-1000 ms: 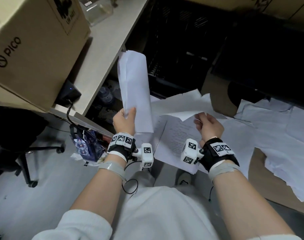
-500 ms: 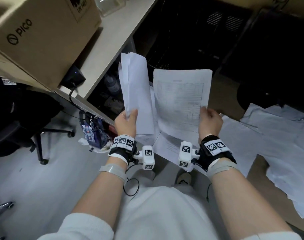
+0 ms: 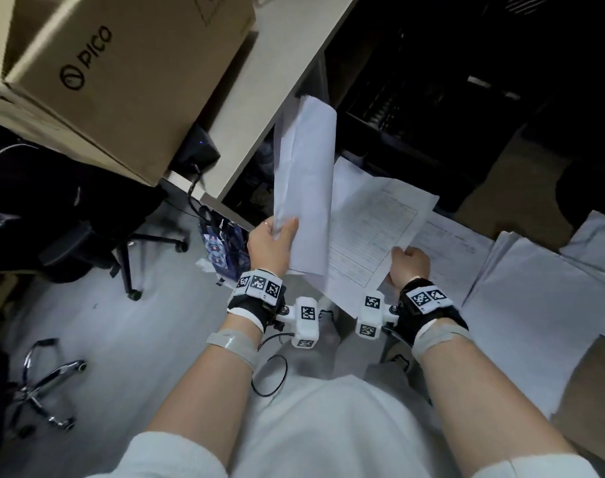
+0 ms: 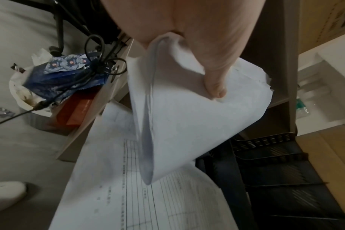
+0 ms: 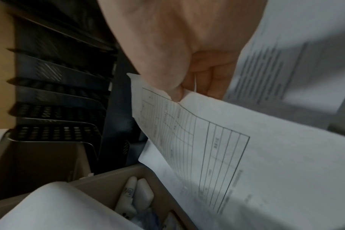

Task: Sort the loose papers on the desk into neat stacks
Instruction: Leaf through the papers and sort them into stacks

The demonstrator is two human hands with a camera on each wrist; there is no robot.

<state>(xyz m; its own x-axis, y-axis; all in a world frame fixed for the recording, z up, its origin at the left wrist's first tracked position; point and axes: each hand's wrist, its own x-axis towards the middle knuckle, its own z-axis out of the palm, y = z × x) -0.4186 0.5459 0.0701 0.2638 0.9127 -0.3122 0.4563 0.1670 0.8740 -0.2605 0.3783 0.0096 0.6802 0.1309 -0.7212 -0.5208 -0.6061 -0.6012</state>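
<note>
My left hand (image 3: 283, 228) grips a sheaf of white papers (image 3: 304, 181) by its lower edge and holds it upright, slightly curled. In the left wrist view the thumb (image 4: 215, 87) presses on that sheaf (image 4: 187, 118). My right hand (image 3: 401, 260) pinches the lower right corner of a printed form sheet (image 3: 373, 222), which is tilted, its left edge behind the sheaf. The right wrist view shows the thumb (image 5: 174, 91) on the form sheet (image 5: 246, 152). More loose papers (image 3: 535, 305) lie spread on the brown desk (image 3: 597, 370) at the right.
A PICO cardboard box (image 3: 121, 70) stands on a white desk (image 3: 287, 53) at the upper left. A black tiered paper tray (image 5: 57, 107) is ahead. A waste bin (image 4: 20, 93) with blue packaging and office chair bases (image 3: 45, 377) are on the floor to the left.
My right hand lifted the printed form sheet off the desk, then swung it left and tilted it so its edge slid behind the sheaf. The left hand kept its hold on the sheaf.
</note>
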